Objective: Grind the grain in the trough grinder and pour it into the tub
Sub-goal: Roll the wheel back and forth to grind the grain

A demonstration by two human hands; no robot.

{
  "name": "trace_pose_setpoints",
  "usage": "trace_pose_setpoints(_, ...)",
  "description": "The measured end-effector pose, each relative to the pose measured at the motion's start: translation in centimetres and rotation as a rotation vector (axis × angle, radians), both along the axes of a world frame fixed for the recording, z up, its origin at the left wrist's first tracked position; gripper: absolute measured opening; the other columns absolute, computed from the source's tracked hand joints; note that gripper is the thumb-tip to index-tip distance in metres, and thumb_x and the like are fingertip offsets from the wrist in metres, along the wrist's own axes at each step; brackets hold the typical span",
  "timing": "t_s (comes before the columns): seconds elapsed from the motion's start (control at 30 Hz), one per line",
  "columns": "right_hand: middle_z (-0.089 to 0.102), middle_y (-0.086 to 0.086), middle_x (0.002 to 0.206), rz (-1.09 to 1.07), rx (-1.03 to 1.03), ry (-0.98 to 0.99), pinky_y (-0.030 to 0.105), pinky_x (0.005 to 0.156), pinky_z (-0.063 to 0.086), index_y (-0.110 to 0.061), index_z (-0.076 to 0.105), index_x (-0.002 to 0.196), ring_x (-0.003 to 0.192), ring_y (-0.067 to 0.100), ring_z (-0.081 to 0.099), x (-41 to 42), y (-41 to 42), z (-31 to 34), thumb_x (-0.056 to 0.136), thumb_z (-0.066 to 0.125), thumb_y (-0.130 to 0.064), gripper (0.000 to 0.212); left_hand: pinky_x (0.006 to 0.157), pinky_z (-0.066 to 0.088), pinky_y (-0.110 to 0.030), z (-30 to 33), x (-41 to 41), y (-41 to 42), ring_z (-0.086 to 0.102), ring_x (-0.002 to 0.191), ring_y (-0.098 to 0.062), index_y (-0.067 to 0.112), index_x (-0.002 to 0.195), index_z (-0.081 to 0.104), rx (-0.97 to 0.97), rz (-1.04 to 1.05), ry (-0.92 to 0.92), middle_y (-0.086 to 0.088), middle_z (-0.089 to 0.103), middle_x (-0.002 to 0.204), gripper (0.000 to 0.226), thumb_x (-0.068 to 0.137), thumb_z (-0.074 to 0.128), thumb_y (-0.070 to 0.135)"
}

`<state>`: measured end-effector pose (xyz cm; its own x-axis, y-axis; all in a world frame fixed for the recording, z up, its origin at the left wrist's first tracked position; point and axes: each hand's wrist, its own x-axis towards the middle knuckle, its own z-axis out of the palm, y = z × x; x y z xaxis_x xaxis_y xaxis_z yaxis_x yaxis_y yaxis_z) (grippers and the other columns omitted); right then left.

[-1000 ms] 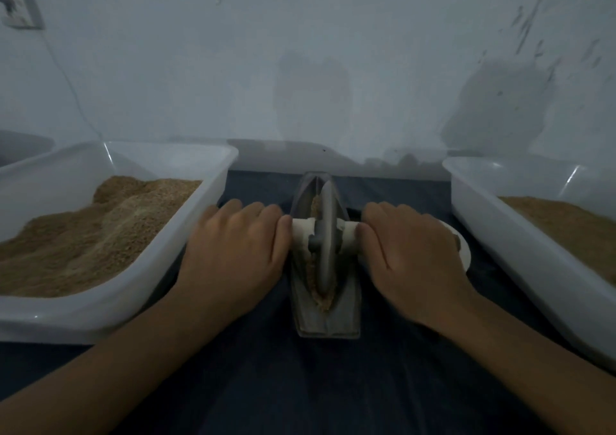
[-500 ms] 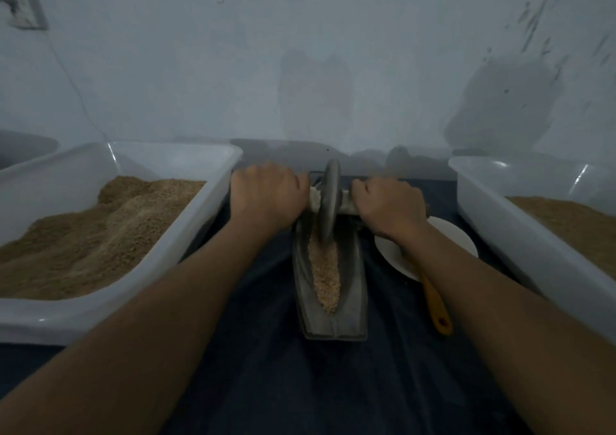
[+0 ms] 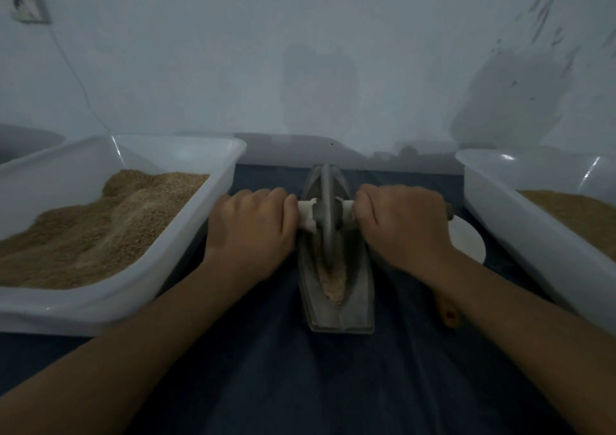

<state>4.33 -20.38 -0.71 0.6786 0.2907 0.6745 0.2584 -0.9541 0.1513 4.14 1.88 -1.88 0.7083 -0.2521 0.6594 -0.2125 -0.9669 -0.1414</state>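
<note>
Trough grinder (image 3: 336, 288) sits dead centre on the dark cloth (image 3: 300, 378), pale crushed grain (image 3: 331, 281) lying in its near end. Mid-trough, the metal wheel (image 3: 328, 214) stands upright; left hand (image 3: 251, 231) curls round the white axle handle (image 3: 306, 216) left of the wheel, right hand (image 3: 405, 224) wraps the other end. Left of the grinder, a white tub (image 3: 140, 268) heaped with grain; right of it, a white plate (image 3: 470, 239), then another tub (image 3: 540, 241)
</note>
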Motion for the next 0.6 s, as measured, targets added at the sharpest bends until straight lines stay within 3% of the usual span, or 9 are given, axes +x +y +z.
trace_pose_setpoints(0.1, 0.041, -0.002, 0.062, -0.083, -0.091, 0.058, 0.031, 0.051, 0.031, -0.015, 0.049, 0.073, 0.058, 0.025, 0.047, 4.3, 0.1, 1.5, 0.1, 0.025, -0.025, 0.038, 0.053, 0.027, -0.031, 0.5, 3.3, -1.0, 0.059, 0.069, -0.027, 0.021, 0.086, 0.041, 0.194, 0.063, 0.034, -0.003, 0.062, 0.082, 0.016, 0.102, 0.038, 0.022)
trace_pose_setpoints(0.23, 0.048, 0.001, 0.072, -0.159, -0.079, 0.381, 0.031, 0.052, 0.021, -0.015, 0.053, 0.085, 0.062, 0.019, 0.042, 8.0, -0.1, 3.0, 0.104, 0.024, -0.031, 0.038, 0.064, 0.033, -0.032, 1.6, 6.9, -2.2, 0.063, 0.089, -0.03, 0.019, 0.096, 0.052, 0.125, 0.153, 0.13, -0.008, 0.065, 0.1, 0.031, 0.101, 0.022, 0.023)
trace_pose_setpoints(0.33, 0.04, -0.002, 0.067, -0.16, -0.033, 0.337, 0.03, 0.052, 0.019, -0.019, 0.047, 0.078, 0.065, 0.021, 0.046, 7.0, -0.1, 2.3, 0.103, 0.025, -0.034, 0.038, 0.062, 0.033, -0.033, 1.6, 5.9, -2.0, 0.061, 0.079, -0.027, 0.019, 0.09, 0.044, 0.195, 0.104, 0.101, -0.008, 0.064, 0.092, 0.016, 0.101, 0.033, 0.021)
trace_pose_setpoints(0.4, 0.036, -0.004, 0.066, -0.149, -0.033, 0.279, 0.032, 0.053, 0.025, -0.019, 0.04, 0.075, 0.067, 0.023, 0.044, 5.0, -0.2, 1.6, 0.102, 0.025, -0.035, 0.035, 0.06, 0.031, -0.033, 1.4, 3.9, -1.5, 0.049, 0.068, -0.023, 0.02, 0.087, 0.039, 0.193, 0.066, 0.095, -0.004, 0.062, 0.087, 0.013, 0.1, 0.036, 0.022)
trace_pose_setpoints(0.5, 0.035, -0.002, 0.065, 0.01, -0.141, 0.08, 0.033, 0.05, 0.038, -0.017, 0.033, 0.077, 0.054, 0.023, 0.04, 0.9, -0.3, 0.7, 0.098, 0.038, -0.017, 0.021, 0.065, 0.038, -0.035, 0.6, 0.9, -0.6, 0.047, 0.07, -0.021, 0.026, 0.087, 0.04, 0.07, 0.022, 0.088, 0.004, 0.055, 0.084, 0.022, 0.103, 0.027, 0.032)
trace_pose_setpoints(0.6, 0.038, -0.008, 0.063, 0.02, -0.005, 0.055, 0.034, 0.052, 0.034, -0.023, 0.038, 0.077, 0.05, 0.017, 0.037, -2.2, -0.2, 0.6, 0.103, 0.026, -0.033, 0.03, 0.071, 0.042, -0.041, 0.1, -2.0, 0.3, 0.047, 0.073, -0.021, 0.029, 0.088, 0.042, -0.06, -0.047, 0.097, 0.008, 0.047, 0.083, 0.034, 0.105, 0.014, 0.039)
